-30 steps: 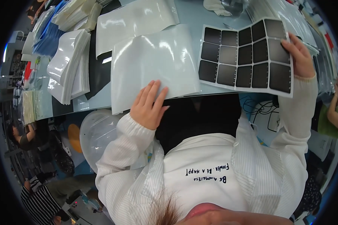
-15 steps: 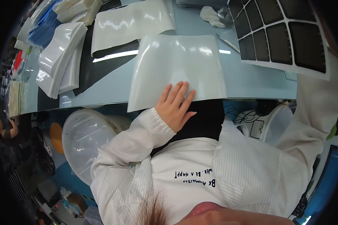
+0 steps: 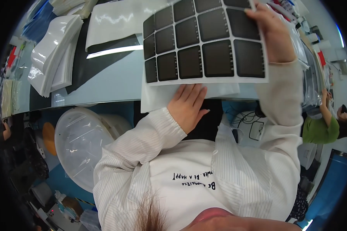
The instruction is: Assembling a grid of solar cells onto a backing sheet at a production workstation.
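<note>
Pale table [image 3: 104,91]: one white sheet [image 3: 152,98], left hand [image 3: 187,109] flat upon it, fingers apart; one sheet of dark squares [image 3: 189,63], held above, right hand [image 3: 275,36] clamped on its right edge (a one-sided hold, I'd say, could let it bend).

The white sheet of black rounded squares [image 3: 187,34] has swung from right of the left hand [image 3: 186,113] to beyond its fingers [image 3: 187,94]; glossy white sheet [image 3: 154,95] now mostly hidden.

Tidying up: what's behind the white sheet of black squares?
Partly visible: a thin white sheet under the left hand, a glossy white sheet farther back; the rest is covered.
</note>
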Tool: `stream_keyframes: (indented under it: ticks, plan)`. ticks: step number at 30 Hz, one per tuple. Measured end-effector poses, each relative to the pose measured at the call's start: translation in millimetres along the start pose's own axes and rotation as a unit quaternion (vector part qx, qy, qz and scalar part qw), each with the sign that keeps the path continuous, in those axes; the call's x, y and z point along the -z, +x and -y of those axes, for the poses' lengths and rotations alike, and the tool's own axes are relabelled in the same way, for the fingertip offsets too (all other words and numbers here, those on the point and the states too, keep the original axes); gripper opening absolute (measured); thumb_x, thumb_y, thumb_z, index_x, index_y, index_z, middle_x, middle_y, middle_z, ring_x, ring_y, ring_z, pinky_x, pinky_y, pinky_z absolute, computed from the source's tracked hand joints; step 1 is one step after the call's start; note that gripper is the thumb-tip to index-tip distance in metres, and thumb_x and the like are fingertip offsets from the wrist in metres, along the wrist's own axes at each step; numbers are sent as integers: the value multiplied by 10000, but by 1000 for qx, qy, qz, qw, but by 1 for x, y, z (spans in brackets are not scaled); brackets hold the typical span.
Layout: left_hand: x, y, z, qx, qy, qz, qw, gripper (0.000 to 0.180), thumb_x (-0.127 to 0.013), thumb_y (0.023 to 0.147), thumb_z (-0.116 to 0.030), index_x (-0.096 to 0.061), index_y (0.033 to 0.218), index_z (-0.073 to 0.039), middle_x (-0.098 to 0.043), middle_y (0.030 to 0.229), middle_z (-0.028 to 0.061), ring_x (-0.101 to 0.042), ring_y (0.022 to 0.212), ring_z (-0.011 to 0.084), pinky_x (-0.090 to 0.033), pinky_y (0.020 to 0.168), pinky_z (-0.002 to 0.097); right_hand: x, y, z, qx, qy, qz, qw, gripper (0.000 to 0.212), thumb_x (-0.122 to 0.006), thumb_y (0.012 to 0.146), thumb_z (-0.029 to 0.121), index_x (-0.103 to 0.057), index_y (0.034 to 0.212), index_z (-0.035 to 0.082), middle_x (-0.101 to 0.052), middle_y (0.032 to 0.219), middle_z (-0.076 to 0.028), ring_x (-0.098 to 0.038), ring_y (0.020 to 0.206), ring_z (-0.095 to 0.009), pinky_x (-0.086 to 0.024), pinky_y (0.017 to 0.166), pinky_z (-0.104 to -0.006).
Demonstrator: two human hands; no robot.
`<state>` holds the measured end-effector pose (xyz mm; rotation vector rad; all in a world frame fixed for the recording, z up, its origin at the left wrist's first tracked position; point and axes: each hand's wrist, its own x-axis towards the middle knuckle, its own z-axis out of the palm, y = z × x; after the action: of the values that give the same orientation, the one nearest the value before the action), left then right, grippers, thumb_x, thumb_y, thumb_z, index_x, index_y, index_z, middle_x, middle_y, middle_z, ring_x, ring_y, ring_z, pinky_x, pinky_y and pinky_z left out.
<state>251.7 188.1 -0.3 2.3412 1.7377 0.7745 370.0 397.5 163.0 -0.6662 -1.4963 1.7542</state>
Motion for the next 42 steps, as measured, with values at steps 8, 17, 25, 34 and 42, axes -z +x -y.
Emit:
stream_keyframes:
  ticks: [8,17,25,34,42]
  plan:
    - [-17,-39,8,-156,-195,-86,965,361,-723,773,-69,-647,1111,32,-643,1091,196,-631,1020,339,-513,901,407,83,-46,-118,-169,4,-99,981,396,-514,965,73,-485,1347,-27,-663,1148,-102,-664,1007,-156,-542,878,-270]
    - [11,-104,59,237,-788,-18,567,1227,-136,760,-935,-492,1328,93,-624,1183,248,-621,1052,344,-483,941,442,84,-52,-135,-159,-5,-79,984,395,-497,980,78,-478,1363,-11,-662,1166,-109,-666,1014,-160,-545,871,-269]
    - [79,-73,73,305,-857,-131,394,1058,-260,870,-830,-341,1398,83,-555,1296,257,-600,1154,375,-517,945,484,109,-59,-123,-200,-50,-42,978,438,-510,966,110,-460,1382,-17,-652,1193,-97,-655,1031,-145,-527,893,-266]
    - [114,-45,110,394,-585,-156,691,722,-722,877,-173,-304,1463,-113,-509,1323,270,-664,926,242,-573,863,374,109,-63,-120,-223,-58,-35,972,465,-522,965,119,-437,1403,-14,-653,1193,-88,-652,1033,-135,-525,888,-259]
    - [106,-33,109,361,-155,-42,919,462,-741,789,-12,-680,1223,-158,-621,1255,98,-651,851,181,-585,714,340,104,-61,-117,-221,-75,-45,971,464,-522,985,132,-425,1416,-9,-654,1194,-96,-656,1019,-134,-524,878,-240]
